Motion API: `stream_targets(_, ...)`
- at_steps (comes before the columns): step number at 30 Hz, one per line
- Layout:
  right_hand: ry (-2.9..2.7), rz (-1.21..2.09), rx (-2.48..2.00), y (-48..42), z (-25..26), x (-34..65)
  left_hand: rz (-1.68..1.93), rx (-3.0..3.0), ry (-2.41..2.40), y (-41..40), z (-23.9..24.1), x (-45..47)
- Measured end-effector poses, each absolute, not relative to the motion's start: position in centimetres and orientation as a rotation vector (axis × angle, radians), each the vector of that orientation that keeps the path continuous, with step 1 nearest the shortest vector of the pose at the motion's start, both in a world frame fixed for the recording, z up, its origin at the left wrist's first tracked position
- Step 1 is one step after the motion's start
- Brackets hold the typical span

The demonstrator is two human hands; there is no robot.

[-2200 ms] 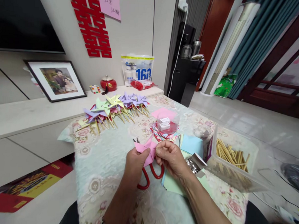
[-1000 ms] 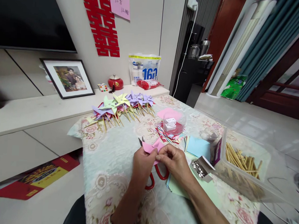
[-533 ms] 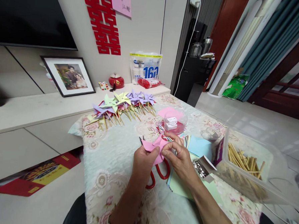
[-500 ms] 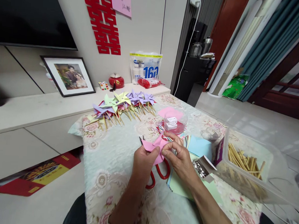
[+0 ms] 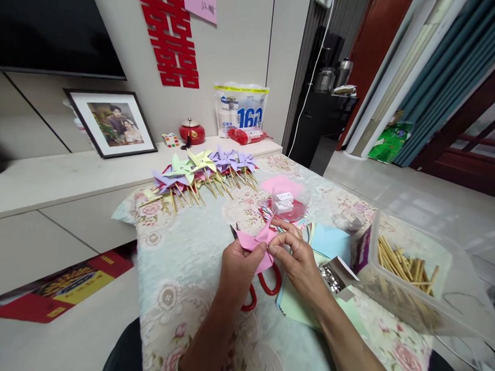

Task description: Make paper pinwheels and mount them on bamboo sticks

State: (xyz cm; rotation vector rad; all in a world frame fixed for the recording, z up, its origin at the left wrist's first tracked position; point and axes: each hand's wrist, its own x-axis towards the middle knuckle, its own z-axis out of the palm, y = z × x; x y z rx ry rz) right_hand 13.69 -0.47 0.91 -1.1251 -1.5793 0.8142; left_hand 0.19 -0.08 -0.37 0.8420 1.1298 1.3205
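Note:
A pink paper pinwheel (image 5: pixel 248 241) without a stick is held up between both hands, its points folded in toward the middle. My left hand (image 5: pixel 238 265) is closed on its lower left side, thumb pressed near the centre. The thumb and fingertips of my right hand (image 5: pixel 296 257) pinch it at the centre from the right; whether a small pin sits there is hidden. Beneath the hands lie scissors with red handles (image 5: pixel 272 281), blades pointing away. Close to my right hand is a small open box of shiny metal pins (image 5: pixel 329 279) on green paper sheets (image 5: pixel 299 307).
Finished pinwheels (image 5: pixel 202 164) on sticks lie at the table's far left. A clear round container (image 5: pixel 290 201) holds small white boxes. Blue paper (image 5: pixel 331 242) lies right of the hands, beside a plastic bin (image 5: pixel 454 274) of wooden sticks (image 5: pixel 407 263). A flowered cloth (image 5: pixel 176 270) covers the table.
The pinwheel has turned slightly in the hands, and the right fingertips have shifted a little at its centre. Both hands keep their grip on it.

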Motion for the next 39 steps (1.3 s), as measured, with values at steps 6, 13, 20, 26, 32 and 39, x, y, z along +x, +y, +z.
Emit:
stream_targets(6,-1.523,0.917,-1.121,-0.29,0.76,13.8,1.322,0.839,1.133,0.02,-0.5,0.11)
stream_targets(13,-1.457,1.031,-1.08,-0.04,0.61,13.98,1.307,0.845,1.14,-0.12,-0.24,0.09)
stream_targets(20,-1.43,1.111,-1.061,0.23,0.34,14.29,1.305,0.845,1.123,-0.22,0.17,0.21)
stream_targets(26,-1.437,1.091,-1.078,0.16,0.47,14.21,1.287,0.866,1.113,-0.19,-0.13,0.19)
stream_targets(32,-1.431,1.077,-1.062,0.16,0.28,14.09,1.291,0.865,1.152,-0.21,-0.28,0.18)
stream_targets(39,-1.413,1.13,-1.075,0.29,0.05,14.32,1.27,0.876,1.159,-0.25,0.05,0.22)
